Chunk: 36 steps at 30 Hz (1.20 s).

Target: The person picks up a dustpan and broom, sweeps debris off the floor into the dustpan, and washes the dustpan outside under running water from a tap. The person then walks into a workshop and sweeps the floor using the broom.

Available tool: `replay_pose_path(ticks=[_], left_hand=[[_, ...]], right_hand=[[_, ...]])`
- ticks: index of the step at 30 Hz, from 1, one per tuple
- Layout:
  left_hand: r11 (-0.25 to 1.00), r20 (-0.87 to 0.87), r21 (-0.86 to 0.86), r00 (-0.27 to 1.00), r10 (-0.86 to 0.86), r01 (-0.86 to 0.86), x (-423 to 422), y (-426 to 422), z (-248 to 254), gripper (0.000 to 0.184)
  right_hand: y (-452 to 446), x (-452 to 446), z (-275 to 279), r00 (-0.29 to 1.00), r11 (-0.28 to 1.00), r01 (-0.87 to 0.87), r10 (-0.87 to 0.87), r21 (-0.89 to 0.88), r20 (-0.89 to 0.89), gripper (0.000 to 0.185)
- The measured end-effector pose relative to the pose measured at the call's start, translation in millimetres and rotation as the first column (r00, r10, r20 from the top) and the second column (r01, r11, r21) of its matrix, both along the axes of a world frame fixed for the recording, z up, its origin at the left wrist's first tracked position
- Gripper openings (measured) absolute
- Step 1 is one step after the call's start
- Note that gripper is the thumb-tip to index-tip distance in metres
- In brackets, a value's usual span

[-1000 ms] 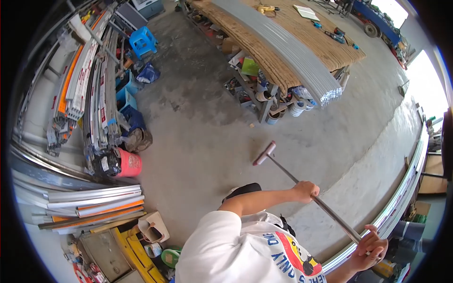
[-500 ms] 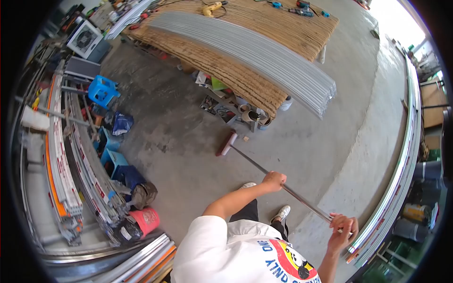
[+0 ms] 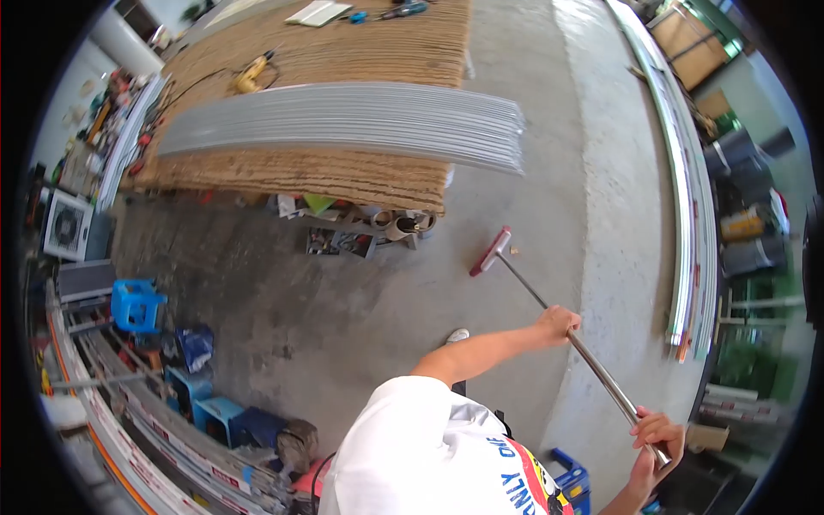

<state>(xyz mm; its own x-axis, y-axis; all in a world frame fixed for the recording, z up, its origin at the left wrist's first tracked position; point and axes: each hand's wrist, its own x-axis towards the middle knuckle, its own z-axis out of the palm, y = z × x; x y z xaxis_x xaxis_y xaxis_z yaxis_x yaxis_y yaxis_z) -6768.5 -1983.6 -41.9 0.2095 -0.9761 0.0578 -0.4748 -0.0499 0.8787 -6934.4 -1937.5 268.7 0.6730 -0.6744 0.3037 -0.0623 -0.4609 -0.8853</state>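
Observation:
A push broom (image 3: 601, 374) with a long metal handle slants across the floor in front of me. Its red-and-white head (image 3: 490, 252) rests on the concrete, close to a small tan scrap (image 3: 515, 250). Partway along the handle, my left hand (image 3: 558, 324) is wrapped round it, arm stretched out. My right hand (image 3: 659, 439) grips the handle near its upper end, nearer my body; the tip shows below the fingers. My fingers hide parts of the handle.
A workbench (image 3: 326, 167) carries long silver profiles (image 3: 343, 124) that overhang its right end, plus a yellow drill (image 3: 250, 75). Bins (image 3: 340, 241) stand beneath. Left are a blue stool (image 3: 137, 305) and stacked bars (image 3: 163, 429); more bars (image 3: 678, 215) lie right. A blue plastic object (image 3: 571, 481) sits beside me.
My view has turned right, so the bench and side stacks appear shifted. Both hands keep their hold on the broom. The blue plastic object beside me has come into view.

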Motion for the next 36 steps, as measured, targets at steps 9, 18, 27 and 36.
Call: replay_pose_path(ticks=[9, 18, 27, 36], left_hand=[[0.605, 0.359, 0.160, 0.526, -0.771, 0.780, -166.2, 179.8, -7.6, 0.004], [-0.045, 0.199, 0.052, -0.055, -0.978, 0.998, -236.4, 391.6, 11.1, 0.033], [0.329, 0.066, 0.435, 0.335, -0.940, 0.838, -83.7, 346.4, -47.4, 0.034], [0.684, 0.046, 0.601, 0.837, -0.546, 0.413, 117.0, 365.6, -82.5, 0.026]], right_hand=[[256.1, -235.7, -4.4, 0.674, 0.717, 0.436, 0.140, 0.544, -0.725, 0.045], [573.1, -277.2, -76.0, 0.321, 0.628, 0.709, 0.119, 0.321, -0.940, 0.038], [615.7, -276.9, -114.3, 0.306, 0.597, 0.747, 0.083, 0.293, -0.948, 0.039], [565.1, -220.5, -128.0, 0.263, 0.672, 0.683, 0.140, 0.287, -0.955, 0.046]])
